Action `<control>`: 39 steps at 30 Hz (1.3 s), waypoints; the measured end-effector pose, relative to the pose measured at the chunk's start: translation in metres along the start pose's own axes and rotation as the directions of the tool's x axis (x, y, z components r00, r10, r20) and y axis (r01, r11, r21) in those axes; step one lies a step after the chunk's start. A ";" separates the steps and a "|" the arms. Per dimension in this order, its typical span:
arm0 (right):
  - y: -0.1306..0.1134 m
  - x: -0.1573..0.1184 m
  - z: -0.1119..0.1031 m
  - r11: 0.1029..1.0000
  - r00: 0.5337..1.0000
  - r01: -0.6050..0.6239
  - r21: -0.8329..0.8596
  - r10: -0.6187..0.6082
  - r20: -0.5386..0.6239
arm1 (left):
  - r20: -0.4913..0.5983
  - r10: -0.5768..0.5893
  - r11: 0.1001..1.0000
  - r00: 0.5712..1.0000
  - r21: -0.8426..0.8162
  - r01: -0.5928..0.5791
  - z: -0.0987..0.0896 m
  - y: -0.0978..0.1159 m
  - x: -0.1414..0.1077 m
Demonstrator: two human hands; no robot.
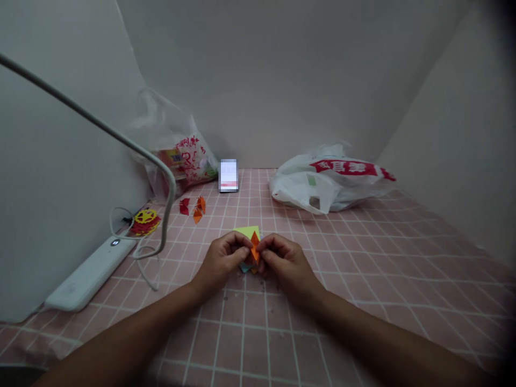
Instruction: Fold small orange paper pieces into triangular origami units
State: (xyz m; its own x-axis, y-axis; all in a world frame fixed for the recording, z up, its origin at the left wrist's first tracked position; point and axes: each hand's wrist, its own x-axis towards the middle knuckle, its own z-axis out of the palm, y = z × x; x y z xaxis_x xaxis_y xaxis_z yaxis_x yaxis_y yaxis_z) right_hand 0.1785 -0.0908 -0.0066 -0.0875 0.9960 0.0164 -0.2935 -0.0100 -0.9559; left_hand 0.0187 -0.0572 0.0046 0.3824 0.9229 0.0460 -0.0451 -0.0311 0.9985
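Note:
A small folded piece of orange origami paper stands between my hands, narrow and pointed at top and bottom. My left hand pinches it from the left, thumb against the fingers. From the right, my right hand grips its other side between thumb and forefinger. Sheets of coloured paper lie on the table under and behind my hands; a yellow sheet shows most, with a bit of blue below. The fingertips partly hide the folds.
Folded orange and red paper pieces lie at left, near red and yellow cut-outs. A lit phone stands at the back between two plastic bags. A white lamp base and its bent arm occupy the left.

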 end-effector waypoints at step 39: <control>0.000 0.002 -0.001 0.999 0.999 -0.046 0.016 0.046 -0.013 | 0.123 -0.116 0.993 0.986 0.046 0.111 0.002 -0.003 0.001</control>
State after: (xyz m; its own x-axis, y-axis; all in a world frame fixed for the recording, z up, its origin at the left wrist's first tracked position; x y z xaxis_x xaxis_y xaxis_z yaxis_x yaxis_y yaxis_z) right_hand 0.1788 -0.0883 -0.0067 -0.0885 0.9956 -0.0317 -0.3044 -0.0573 -0.9508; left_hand 0.0208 -0.0574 0.0019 0.4960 0.8658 -0.0665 0.0404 0.0535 0.9977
